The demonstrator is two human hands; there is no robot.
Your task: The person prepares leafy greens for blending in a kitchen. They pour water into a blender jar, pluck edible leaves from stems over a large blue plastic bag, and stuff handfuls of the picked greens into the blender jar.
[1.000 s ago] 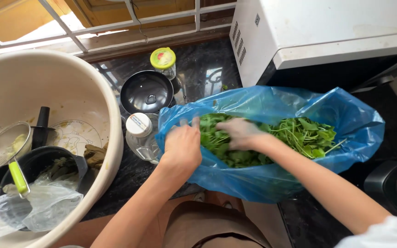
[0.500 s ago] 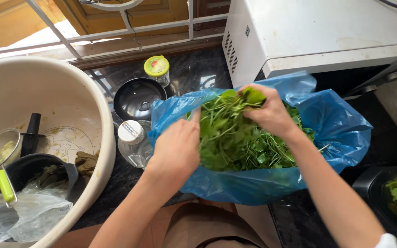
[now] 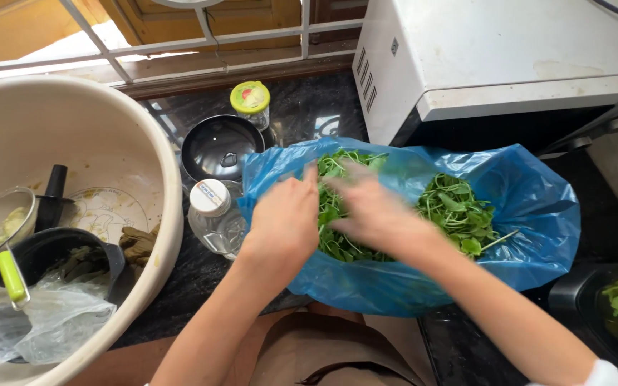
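Blue, thin and crinkled, the wide-open plastic bag [image 3: 531, 236] lies on the dark polished stone surface [image 3: 202, 279], just in front of a white boxy oven [image 3: 481, 57], and it holds a loose heap of green leafy stems [image 3: 459, 211]. Both hands are inside the bag's mouth. The left hand [image 3: 287, 218] rests flat, fingers together and stretched out, on the bag's near-left rim and the leaves beside it; it presses rather than grips. The right hand [image 3: 370, 207] is blurred over the middle of the heap, and I cannot tell whether its fingers are curled round any stems or lying loose on them.

Judging from this, the greens are being sorted or gathered inside the bag. To do that well, the left hand should pin the rim down so the soft plastic does not fold in over the leaves, while the right hand takes a modest bunch by the stems, not the leaves, which bruise easily. Care is needed on the left: a clear plastic bottle with a white cap [image 3: 212, 214] stands touching the bag's edge, with a round dark pot lid [image 3: 222, 146] and a small yellow-lidded jar [image 3: 250, 100] behind it, and a large cream plastic basin [image 3: 144, 186] of used kitchenware beyond.
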